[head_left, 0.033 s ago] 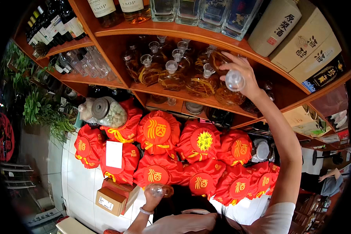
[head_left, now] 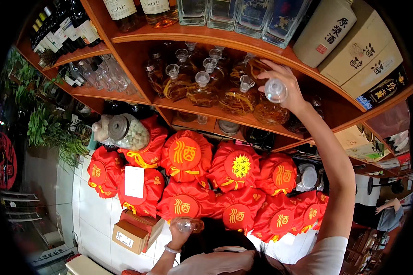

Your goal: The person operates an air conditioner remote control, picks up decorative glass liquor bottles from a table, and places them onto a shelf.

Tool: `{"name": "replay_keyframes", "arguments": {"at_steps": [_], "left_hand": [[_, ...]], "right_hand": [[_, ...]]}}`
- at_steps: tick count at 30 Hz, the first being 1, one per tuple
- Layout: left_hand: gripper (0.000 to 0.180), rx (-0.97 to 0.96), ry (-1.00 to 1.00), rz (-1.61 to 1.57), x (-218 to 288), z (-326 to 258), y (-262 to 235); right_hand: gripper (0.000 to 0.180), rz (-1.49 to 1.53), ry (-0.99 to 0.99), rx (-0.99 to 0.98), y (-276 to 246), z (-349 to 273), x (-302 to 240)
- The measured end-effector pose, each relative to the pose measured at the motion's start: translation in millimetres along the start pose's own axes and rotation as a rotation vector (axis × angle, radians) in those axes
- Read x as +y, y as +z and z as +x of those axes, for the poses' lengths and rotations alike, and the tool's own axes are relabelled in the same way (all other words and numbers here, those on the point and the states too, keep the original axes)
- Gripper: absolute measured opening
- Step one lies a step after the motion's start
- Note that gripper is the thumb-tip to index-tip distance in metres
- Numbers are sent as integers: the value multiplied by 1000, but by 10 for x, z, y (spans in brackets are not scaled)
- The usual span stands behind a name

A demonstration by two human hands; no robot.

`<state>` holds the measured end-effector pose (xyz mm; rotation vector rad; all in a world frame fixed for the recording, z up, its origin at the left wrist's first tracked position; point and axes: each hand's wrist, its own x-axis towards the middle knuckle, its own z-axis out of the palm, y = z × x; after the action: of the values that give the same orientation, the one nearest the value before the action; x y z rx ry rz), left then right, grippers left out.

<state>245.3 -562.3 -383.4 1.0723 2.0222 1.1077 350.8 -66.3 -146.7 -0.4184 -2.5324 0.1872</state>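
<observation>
My left hand (head_left: pixel 180 236), low in the view, is closed round a small glass bottle (head_left: pixel 197 225) with a clear round stopper and amber contents. Raised at the upper right, my right hand (head_left: pixel 289 85) reaches into the curved shelf with its fingers apart. Its fingertips are at an amber glass bottle (head_left: pixel 256 69); whether they touch it I cannot tell. A clear stopper (head_left: pixel 276 90) overlaps the palm, above another amber bottle (head_left: pixel 270 112). To the left stand several stoppered glass bottles (head_left: pixel 202 95) of amber liquid, with pale strands inside.
Below the shelf crowd several red cloth-covered jars (head_left: pixel 185 153) tied with yellow ribbon. A lidded glass jar (head_left: pixel 128 130), a white card (head_left: pixel 134 181) and a cardboard box (head_left: pixel 129 236) are at the left. Square glass bottles (head_left: pixel 222 13) line the upper shelf (head_left: pixel 202 36). Another person (head_left: pixel 381 215) is at far right.
</observation>
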Motion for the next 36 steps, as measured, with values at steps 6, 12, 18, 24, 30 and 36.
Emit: {"name": "replay_keyframes", "arguments": {"at_steps": [6,12,18,24,30,36], "left_hand": [[21,107,-186,-284,-233,-269,96],[16,213,-313,-271,-64,-212,139],[19,202,-286,-248,71,-77,70],[21,208,-306,-275,-20,-34,72],[20,226,-347,-310,46,30,93],[17,238,-389,-303,19,23,103]], "right_hand": [[31,465,421,-155,307,244,435],[49,382,635,-152,638,314,1042],[68,279,701,-244,646,332,1055],[40,445,537,-235,663,362,1034],[39,514,561,-302,942,353,1257],[32,563,662,-352,1289,301,1439]]}}
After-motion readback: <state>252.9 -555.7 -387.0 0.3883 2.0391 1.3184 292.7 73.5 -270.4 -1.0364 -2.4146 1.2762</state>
